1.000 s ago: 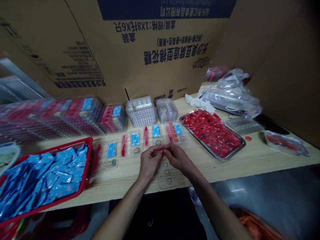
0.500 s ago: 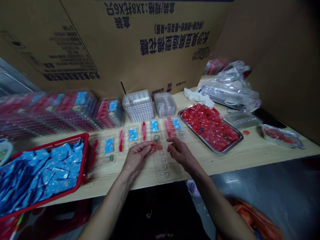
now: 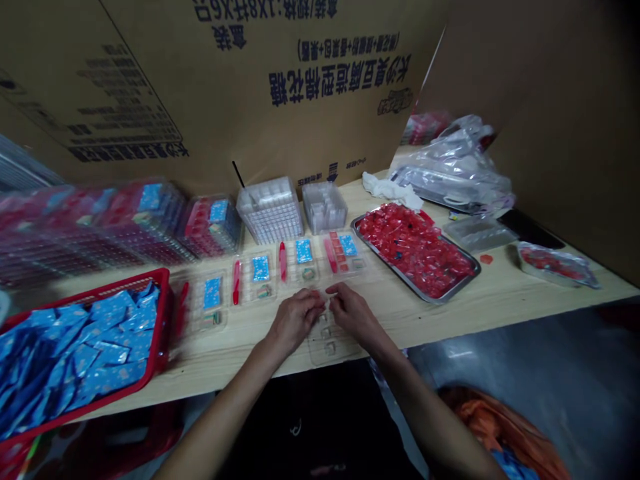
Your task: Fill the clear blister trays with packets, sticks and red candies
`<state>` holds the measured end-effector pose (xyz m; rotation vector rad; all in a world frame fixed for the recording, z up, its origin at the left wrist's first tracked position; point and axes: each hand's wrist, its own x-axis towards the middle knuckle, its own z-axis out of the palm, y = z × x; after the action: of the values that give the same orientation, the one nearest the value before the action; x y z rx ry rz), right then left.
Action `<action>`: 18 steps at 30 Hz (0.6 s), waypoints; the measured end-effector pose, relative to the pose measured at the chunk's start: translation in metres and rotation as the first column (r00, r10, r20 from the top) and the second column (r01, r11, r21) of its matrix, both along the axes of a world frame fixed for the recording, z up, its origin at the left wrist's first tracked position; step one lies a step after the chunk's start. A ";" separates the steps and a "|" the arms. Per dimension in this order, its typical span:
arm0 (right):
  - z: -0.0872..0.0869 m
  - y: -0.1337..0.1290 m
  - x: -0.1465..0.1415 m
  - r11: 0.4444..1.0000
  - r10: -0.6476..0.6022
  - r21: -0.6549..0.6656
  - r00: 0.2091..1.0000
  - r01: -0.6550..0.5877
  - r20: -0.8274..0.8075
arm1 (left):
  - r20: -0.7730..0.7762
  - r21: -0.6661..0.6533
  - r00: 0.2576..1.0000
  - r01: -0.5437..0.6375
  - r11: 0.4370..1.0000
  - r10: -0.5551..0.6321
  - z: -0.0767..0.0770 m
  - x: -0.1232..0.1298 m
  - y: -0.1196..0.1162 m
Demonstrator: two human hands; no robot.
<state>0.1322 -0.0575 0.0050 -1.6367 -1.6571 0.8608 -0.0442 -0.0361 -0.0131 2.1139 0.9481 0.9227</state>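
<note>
Two hands, the left hand [image 3: 295, 325] and the right hand [image 3: 354, 315], meet low in the middle of the frame. Both are closed, their fingertips [image 3: 334, 292] pinching together on a small pale piece [image 3: 327, 302], mostly hidden and too small to identify. It sits just above a clear plastic tray [image 3: 333, 347] on the table [image 3: 400, 327]. Beyond it, a row of similar trays [image 3: 263, 283] holds blue packets [image 3: 261, 269] and red sticks [image 3: 283, 261]. At lower left, a red basket [image 3: 161, 313] is heaped with blue sachets [image 3: 100, 340]; at right, a steel tray [image 3: 417, 285] is piled with red wrapped sweets [image 3: 415, 250]. Farther back stand a clear box [image 3: 270, 210] and a crumpled plastic bag [image 3: 453, 167], before a printed cardboard sheet [image 3: 310, 133]. A loosened pinch could drop the piece among the tray's pockets, and a careless wrist could nudge the closely set trays out of line.
</note>
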 end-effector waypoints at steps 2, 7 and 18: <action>0.002 0.001 0.001 0.997 -0.036 -0.071 0.988 0.025 -0.151 | 0.014 0.052 1.000 -0.022 0.998 0.021 -0.003 0.000 -0.004; 0.011 0.002 -0.003 0.975 -0.177 -0.207 0.842 0.080 -0.510 | 0.131 0.091 0.977 -0.180 0.979 0.167 0.017 0.008 -0.027; 0.045 -0.006 0.011 0.995 0.016 -0.084 0.920 -0.053 -0.392 | 0.353 -0.307 0.887 -0.189 0.933 0.296 0.038 0.028 -0.024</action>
<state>0.1434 -0.0637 0.0502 -1.3841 -1.3848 1.2115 -0.0165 -0.0606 0.0245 1.5259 1.0695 1.2189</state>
